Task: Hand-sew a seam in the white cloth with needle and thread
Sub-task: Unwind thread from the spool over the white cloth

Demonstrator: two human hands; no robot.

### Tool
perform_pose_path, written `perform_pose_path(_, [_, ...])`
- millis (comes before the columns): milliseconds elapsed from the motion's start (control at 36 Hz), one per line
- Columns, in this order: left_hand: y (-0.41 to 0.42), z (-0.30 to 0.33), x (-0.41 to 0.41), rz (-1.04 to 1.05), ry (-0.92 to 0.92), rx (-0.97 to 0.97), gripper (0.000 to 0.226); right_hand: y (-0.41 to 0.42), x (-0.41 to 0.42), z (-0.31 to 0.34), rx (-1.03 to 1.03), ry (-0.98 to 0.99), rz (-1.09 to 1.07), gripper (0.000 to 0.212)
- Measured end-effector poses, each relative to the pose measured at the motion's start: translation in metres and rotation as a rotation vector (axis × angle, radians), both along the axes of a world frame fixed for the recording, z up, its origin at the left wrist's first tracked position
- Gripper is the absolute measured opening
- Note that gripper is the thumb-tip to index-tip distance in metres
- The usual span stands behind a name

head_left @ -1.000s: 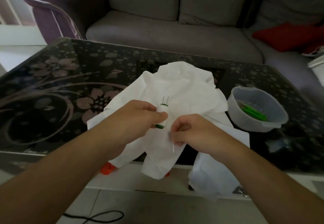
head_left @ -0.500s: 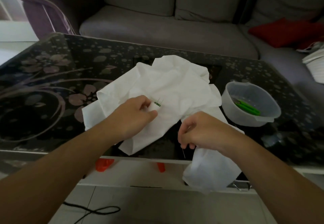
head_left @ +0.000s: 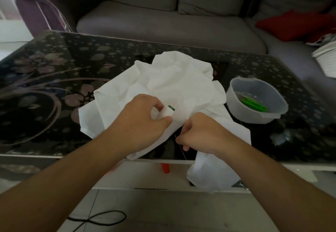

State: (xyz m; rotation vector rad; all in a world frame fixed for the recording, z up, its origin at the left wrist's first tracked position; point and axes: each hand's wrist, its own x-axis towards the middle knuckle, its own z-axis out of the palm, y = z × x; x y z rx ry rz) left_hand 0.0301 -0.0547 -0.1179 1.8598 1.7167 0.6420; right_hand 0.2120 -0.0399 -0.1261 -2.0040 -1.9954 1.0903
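The crumpled white cloth (head_left: 174, 81) lies on the dark glass table (head_left: 54, 72), one end hanging over the near edge. My left hand (head_left: 143, 121) rests on the cloth, its fingers closed around a small white spool with a green band (head_left: 169, 111). Just to its right, my right hand (head_left: 201, 133) is closed in a pinch at the cloth's edge. A thin thread (head_left: 181, 147) runs down from that pinch. The needle itself is too small to make out.
A translucent plastic bowl (head_left: 236, 93) with green thread snips (head_left: 253, 103) inside stands right of the cloth. A grey sofa (head_left: 163, 22) with a red cushion (head_left: 294, 24) lies beyond the table. A black cord (head_left: 101, 220) loops on the floor.
The cloth dropped from a raised bundle onto the table. My left hand sank with the spool onto it. My right hand pulled right, then came back close to the left.
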Motion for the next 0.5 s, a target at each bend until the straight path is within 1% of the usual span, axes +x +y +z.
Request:
perform_pose_path(56, [-0.001, -0.001, -0.002, 0.0, 0.013, -0.001, 0.035, 0.0, 0.001, 0.001, -0.004, 0.026, -0.004, 0.02])
perform_pose_path(167, [-0.005, 0.002, -0.001, 0.036, 0.054, -0.002, 0.035, -0.002, 0.006, 0.004, -0.04, 0.113, -0.056, 0.017])
perform_pose_path(222, [-0.007, 0.003, -0.001, 0.051, 0.025, -0.014, 0.034, -0.004, 0.008, 0.006, -0.055, 0.158, -0.073, 0.016])
perform_pose_path(306, [-0.009, 0.003, -0.002, 0.047, -0.122, -0.063, 0.025, -0.008, 0.013, 0.009, -0.075, 0.203, -0.074, 0.014])
perform_pose_path(361, [-0.01, 0.004, -0.001, 0.048, -0.219, -0.106, 0.024, -0.01, 0.015, 0.013, -0.066, 0.234, -0.069, 0.013])
perform_pose_path(417, [-0.011, 0.007, 0.0, 0.057, -0.299, -0.146, 0.024, -0.011, 0.016, 0.02, -0.032, 0.283, -0.067, 0.012])
perform_pose_path(500, [-0.011, 0.008, 0.0, 0.065, -0.474, -0.2, 0.024, -0.014, 0.017, 0.034, 0.059, 0.382, -0.074, 0.014])
